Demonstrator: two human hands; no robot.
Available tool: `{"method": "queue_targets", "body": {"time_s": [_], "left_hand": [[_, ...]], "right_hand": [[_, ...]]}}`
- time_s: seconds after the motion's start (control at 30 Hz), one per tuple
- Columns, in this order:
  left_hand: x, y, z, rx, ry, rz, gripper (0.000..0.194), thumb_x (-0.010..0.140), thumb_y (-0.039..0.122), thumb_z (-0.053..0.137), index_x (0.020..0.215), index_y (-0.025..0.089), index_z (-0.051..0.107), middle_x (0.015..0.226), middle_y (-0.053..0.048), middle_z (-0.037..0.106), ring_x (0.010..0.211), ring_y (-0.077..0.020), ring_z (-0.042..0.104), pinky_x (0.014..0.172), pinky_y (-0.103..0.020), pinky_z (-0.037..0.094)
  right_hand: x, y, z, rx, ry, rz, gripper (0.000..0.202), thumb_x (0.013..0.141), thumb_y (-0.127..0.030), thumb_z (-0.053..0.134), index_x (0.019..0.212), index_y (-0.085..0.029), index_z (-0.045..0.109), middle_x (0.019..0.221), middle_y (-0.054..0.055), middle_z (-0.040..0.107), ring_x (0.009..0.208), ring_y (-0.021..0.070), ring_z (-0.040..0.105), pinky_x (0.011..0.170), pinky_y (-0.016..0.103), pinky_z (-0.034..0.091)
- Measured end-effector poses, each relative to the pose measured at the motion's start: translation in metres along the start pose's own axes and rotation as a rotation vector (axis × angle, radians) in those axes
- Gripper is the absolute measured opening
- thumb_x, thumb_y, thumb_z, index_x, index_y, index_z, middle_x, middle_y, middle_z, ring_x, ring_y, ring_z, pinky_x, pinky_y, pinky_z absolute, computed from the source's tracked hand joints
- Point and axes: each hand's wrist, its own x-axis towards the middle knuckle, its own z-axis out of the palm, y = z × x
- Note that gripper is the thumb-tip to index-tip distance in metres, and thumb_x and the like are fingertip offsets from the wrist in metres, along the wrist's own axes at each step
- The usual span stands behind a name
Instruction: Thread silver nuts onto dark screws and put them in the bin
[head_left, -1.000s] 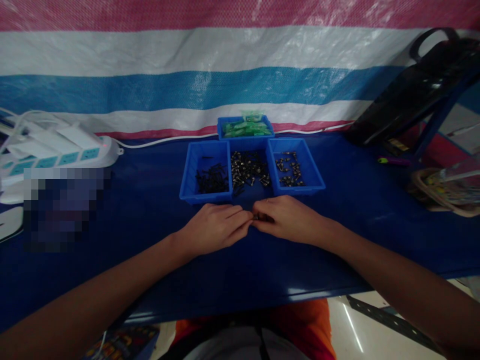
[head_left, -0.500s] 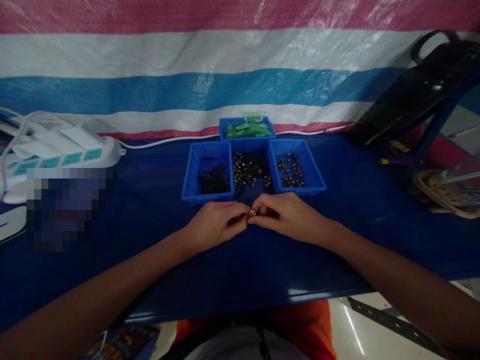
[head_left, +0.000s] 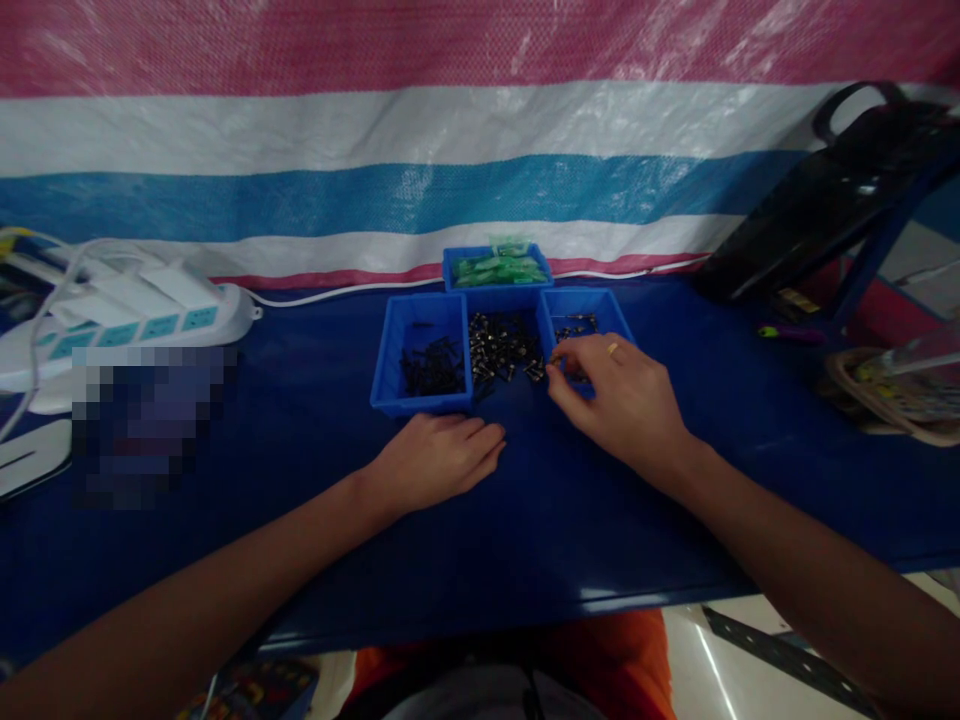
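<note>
My left hand (head_left: 446, 460) rests low over the table in front of the left blue bin, its fingers curled together; whatever they may hold is hidden. My right hand (head_left: 630, 395) is over the near side of the right blue bin (head_left: 616, 312), thumb and forefinger pinched by its left edge. Anything between those fingertips is too small to name. A yellow ring (head_left: 613, 350) is on one of its fingers. Black screw-like pieces (head_left: 435, 368) lie in the left bin (head_left: 390, 345). Small shiny metal fittings (head_left: 499, 345) fill the middle space, and similar ones are partly covered in the right bin.
Behind stands a small blue bin (head_left: 452, 270) of green packets (head_left: 501, 267). A white power strip (head_left: 232, 315) is at the left, with a pixelated patch before it. A black bottle (head_left: 810, 210) leans at the right, near a basket (head_left: 862, 405).
My hands, together around a small brass-coloured round piece before, are now apart. The right has moved up and right to the right bin; the left has stayed nearly in place, its fingers drawn closer together.
</note>
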Motion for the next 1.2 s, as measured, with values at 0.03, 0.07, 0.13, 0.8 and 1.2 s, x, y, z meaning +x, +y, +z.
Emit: {"method": "queue_targets", "body": {"time_s": [0.03,0.07,0.13,0.8,1.2], "left_hand": [[0.000,0.000,0.000,0.035,0.001,-0.007,0.022,0.090,0.029,0.037,0.094,0.018,0.056,0.066,0.001,0.060,0.061,-0.0137,0.059,0.050,-0.024,0.037],[0.000,0.001,-0.001,0.061,0.001,-0.019,0.022,0.090,0.029,0.037,0.094,0.018,0.056,0.066,0.002,0.060,0.060,-0.0139,0.059,0.049,-0.025,0.037],[0.000,0.001,-0.002,0.097,0.000,-0.046,0.022,0.090,0.029,0.037,0.094,0.018,0.056,0.066,0.002,0.060,0.060,-0.0140,0.059,0.049,-0.025,0.036],[-0.002,-0.001,-0.010,0.207,-0.107,-0.165,0.027,0.089,0.030,0.033,0.078,0.016,0.054,0.062,-0.004,0.062,0.054,-0.0201,0.061,0.045,-0.027,0.038],[-0.003,0.000,-0.009,0.205,-0.073,-0.174,0.027,0.089,0.032,0.034,0.083,0.016,0.054,0.064,-0.004,0.061,0.053,-0.0201,0.061,0.043,-0.027,0.038]], "right_hand": [[0.002,0.004,0.000,-0.057,0.001,0.047,0.019,0.086,-0.029,0.044,0.093,-0.017,0.057,0.080,0.008,0.062,0.080,0.0221,0.054,0.073,0.033,0.040],[0.005,0.007,0.000,-0.103,-0.006,0.077,0.020,0.086,-0.030,0.044,0.093,-0.016,0.057,0.081,0.008,0.062,0.080,0.0232,0.054,0.073,0.034,0.040],[0.008,0.011,0.001,-0.142,0.001,0.085,0.023,0.085,-0.031,0.045,0.095,-0.015,0.058,0.084,0.010,0.062,0.082,0.0246,0.053,0.074,0.036,0.040],[-0.010,-0.021,0.033,0.211,-0.368,-0.226,0.042,0.086,-0.020,0.040,0.128,-0.014,0.041,0.131,0.012,0.042,0.108,0.0212,0.051,0.084,0.036,0.049],[-0.007,-0.024,0.035,0.203,-0.440,-0.222,0.030,0.089,-0.021,0.037,0.117,-0.017,0.048,0.115,0.009,0.051,0.098,0.0178,0.055,0.080,0.031,0.048]]}}
